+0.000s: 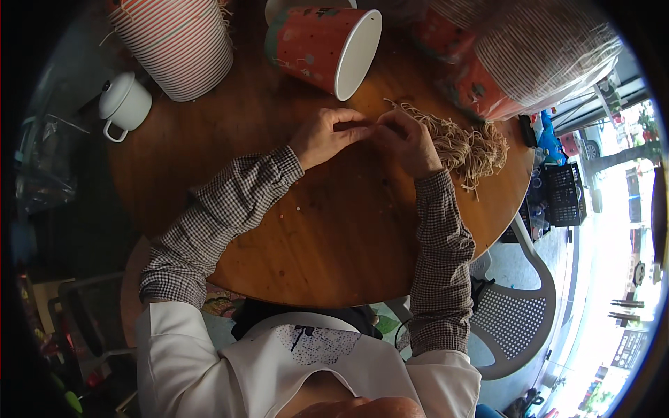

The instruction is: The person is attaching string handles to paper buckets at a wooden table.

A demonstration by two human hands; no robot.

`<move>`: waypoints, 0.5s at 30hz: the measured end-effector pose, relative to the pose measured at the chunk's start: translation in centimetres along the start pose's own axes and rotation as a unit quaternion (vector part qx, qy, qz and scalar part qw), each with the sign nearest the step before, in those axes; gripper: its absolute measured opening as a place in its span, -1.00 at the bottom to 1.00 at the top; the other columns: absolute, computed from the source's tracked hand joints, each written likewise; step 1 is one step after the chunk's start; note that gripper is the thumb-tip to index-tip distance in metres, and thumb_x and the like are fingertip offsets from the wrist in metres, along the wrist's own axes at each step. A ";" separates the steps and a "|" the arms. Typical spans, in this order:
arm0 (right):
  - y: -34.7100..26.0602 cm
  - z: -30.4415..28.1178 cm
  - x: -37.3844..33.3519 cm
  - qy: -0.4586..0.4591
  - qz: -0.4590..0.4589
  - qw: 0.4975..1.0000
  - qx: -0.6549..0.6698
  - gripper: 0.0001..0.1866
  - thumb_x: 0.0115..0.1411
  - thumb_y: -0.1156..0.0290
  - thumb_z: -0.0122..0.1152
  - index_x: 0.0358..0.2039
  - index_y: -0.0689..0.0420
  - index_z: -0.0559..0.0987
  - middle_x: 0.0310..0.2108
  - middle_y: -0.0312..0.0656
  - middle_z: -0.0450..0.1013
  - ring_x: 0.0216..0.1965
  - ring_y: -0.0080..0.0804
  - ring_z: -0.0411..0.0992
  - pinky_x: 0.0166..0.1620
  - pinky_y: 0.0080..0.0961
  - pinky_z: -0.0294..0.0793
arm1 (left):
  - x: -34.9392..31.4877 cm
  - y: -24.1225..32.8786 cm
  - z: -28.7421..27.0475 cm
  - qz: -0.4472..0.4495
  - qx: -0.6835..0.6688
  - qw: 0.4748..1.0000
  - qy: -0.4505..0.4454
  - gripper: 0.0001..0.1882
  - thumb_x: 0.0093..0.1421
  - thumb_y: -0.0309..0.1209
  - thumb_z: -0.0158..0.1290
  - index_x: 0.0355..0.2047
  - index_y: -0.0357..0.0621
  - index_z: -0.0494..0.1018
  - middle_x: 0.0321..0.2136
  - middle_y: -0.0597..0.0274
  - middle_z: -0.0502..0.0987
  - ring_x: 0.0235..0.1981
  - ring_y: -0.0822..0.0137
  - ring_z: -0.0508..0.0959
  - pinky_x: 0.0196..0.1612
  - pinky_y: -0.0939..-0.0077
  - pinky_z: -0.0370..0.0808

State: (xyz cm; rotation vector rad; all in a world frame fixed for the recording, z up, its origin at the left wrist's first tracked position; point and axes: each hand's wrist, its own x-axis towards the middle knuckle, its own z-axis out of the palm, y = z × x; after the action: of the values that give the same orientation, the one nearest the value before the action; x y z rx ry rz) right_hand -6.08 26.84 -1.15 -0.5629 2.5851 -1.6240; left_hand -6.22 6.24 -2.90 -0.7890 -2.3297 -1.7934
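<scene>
My left hand (pixel 327 137) and my right hand (pixel 412 145) meet fingertip to fingertip over the round wooden table. Both have their fingers pinched together, and whatever lies between them is too small or hidden to make out. Close beside my right hand is a tangled heap of beige cords (pixel 481 155). Just beyond the hands a red and green paper bucket (pixel 306 50) lies on its side, its white-rimmed mouth turned to the right.
A tall stack of nested paper buckets (pixel 178 52) stands at the far left, beside a white enamel mug (pixel 125 104) with a lid. Plastic-wrapped stacks of buckets (pixel 536 59) fill the far right. A grey chair (pixel 519 306) and black crates (pixel 563 195) are right of the table (pixel 313 258).
</scene>
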 end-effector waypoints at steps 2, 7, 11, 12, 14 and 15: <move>0.2 0.3 0.1 0.002 -0.012 1.000 0.017 -0.85 0.13 0.42 0.20 -0.32 0.22 0.53 -0.42 -0.24 0.49 -0.37 -0.53 0.43 -0.23 -0.55 0.42 | 0.1 0.3 0.0 -0.025 0.054 0.998 -0.032 -0.74 0.14 -0.33 0.20 -0.24 -0.25 0.56 -0.35 0.11 0.62 -0.25 0.31 0.61 -0.17 0.47 0.52; -0.1 -0.2 -0.2 -0.022 -0.019 0.999 -0.027 -0.82 0.12 0.41 0.21 -0.29 0.21 0.54 -0.42 -0.18 0.51 -0.36 -0.47 0.46 -0.22 -0.51 0.44 | -0.1 0.3 0.0 -0.050 0.075 0.996 -0.024 -0.81 0.17 -0.38 0.14 -0.32 -0.28 0.55 -0.42 0.11 0.61 -0.34 0.32 0.61 -0.23 0.50 0.51; -0.1 -3.6 -1.5 0.032 0.035 0.968 -0.245 -0.72 0.05 0.21 0.28 -0.32 0.15 0.59 -0.42 -0.10 0.54 -0.33 -0.21 0.53 -0.21 -0.37 0.47 | -0.2 -0.3 -0.7 -0.056 0.013 0.997 0.042 -0.85 0.18 -0.42 0.11 -0.38 -0.28 0.54 -0.47 0.22 0.60 -0.39 0.47 0.57 -0.30 0.56 0.49; 0.7 -5.2 -1.6 0.050 0.042 0.958 -0.278 -0.70 0.04 0.18 0.29 -0.33 0.15 0.59 -0.42 -0.10 0.54 -0.34 -0.20 0.53 -0.21 -0.35 0.47 | -0.1 -0.8 -0.7 -0.056 -0.028 0.996 0.058 -0.86 0.18 -0.42 0.11 -0.37 -0.28 0.54 -0.48 0.29 0.59 -0.39 0.55 0.54 -0.33 0.62 0.48; 2.2 -7.2 -1.9 0.095 0.077 0.943 -0.308 -0.65 0.01 0.12 0.30 -0.33 0.15 0.59 -0.40 -0.10 0.54 -0.34 -0.17 0.51 -0.22 -0.30 0.47 | 0.1 -1.9 -1.1 -0.085 -0.037 0.993 0.076 -0.86 0.18 -0.43 0.11 -0.35 -0.29 0.54 -0.47 0.29 0.59 -0.40 0.57 0.54 -0.33 0.64 0.48; 2.8 -7.7 -2.0 0.095 0.077 0.943 -0.309 -0.65 0.01 0.12 0.30 -0.33 0.15 0.59 -0.40 -0.10 0.54 -0.34 -0.17 0.51 -0.22 -0.30 0.47 | 0.1 -1.9 -1.3 -0.115 -0.046 0.988 0.093 -0.86 0.19 -0.44 0.10 -0.33 -0.29 0.54 -0.46 0.29 0.59 -0.40 0.58 0.53 -0.33 0.65 0.48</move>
State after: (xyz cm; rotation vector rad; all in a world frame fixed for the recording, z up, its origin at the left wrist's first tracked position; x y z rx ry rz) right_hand -6.66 35.22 -0.47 -0.2077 3.1832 -0.8341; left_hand -7.46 4.71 -4.12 -0.3538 -2.3087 -1.9808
